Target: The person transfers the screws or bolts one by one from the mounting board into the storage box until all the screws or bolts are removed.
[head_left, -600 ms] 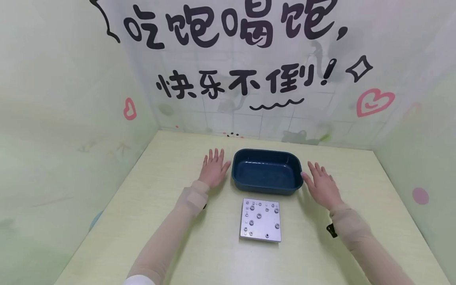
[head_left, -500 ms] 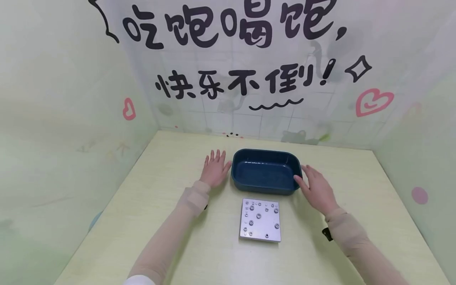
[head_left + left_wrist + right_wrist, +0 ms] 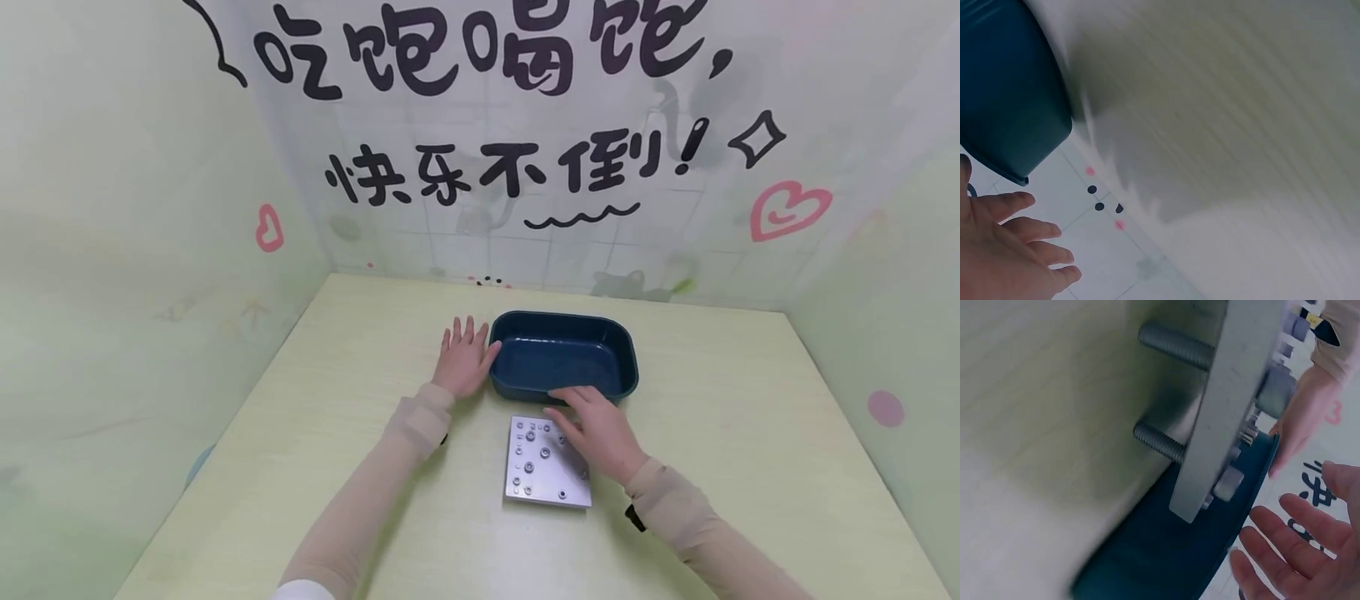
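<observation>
Lying lengthwise near the back edge of the table (image 3: 420, 533), the blue basin (image 3: 562, 358) has the spread, empty left hand (image 3: 462, 360) beside it; the empty, loosely extended right hand (image 3: 603, 433) overhangs the nearer metal plate (image 3: 543, 477).

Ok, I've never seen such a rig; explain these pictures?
There's no machine: a person works bare-handed. The head view looks forward and down; each wrist view shows that side's hand close up. On the pale yellowish tabletop sit a dark blue rounded rectangular tray and, nearer the person, a square silvery metal plate studded with bolts. Nothing looks gripped: the left hand is beside the tray, the right hand over the plate, near the tray's front. I can't tell whether either touches it.
</observation>
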`<state>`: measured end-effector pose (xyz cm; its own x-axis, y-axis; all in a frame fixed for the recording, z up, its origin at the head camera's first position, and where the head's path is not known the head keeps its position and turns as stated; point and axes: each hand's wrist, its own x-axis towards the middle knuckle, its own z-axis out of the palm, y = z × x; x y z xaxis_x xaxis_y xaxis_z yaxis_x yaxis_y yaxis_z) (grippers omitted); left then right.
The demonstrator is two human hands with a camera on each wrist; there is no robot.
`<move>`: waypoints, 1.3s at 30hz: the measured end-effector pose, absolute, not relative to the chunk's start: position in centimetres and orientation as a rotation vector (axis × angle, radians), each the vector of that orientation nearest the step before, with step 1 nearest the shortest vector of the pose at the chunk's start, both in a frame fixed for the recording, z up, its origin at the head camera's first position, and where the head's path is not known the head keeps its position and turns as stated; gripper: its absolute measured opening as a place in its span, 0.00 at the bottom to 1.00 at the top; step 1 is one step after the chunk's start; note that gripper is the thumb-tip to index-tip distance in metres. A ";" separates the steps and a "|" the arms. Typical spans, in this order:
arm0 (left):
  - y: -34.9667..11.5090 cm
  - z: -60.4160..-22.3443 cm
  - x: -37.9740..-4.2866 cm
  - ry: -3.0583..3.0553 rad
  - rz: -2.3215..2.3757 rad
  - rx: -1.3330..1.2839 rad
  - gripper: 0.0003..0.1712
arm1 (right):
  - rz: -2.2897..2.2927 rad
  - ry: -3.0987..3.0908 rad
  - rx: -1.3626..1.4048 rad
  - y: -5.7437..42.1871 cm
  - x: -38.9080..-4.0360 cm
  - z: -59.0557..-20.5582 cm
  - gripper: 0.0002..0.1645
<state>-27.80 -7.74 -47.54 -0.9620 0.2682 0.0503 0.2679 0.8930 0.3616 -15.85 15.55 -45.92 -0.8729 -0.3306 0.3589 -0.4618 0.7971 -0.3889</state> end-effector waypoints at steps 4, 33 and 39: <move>-7.6 -47.7 -27.7 3.053 0.589 0.438 0.37 | 0.685 -2.657 0.681 15.1 -15.8 -46.4 0.17; -7.4 -48.4 -27.8 3.060 0.610 0.450 0.37 | 0.765 -2.842 0.771 11.7 -17.0 -47.3 0.07; -7.5 -48.6 -27.8 3.064 0.610 0.444 0.36 | 0.780 -2.894 0.714 11.2 -17.1 -47.0 0.03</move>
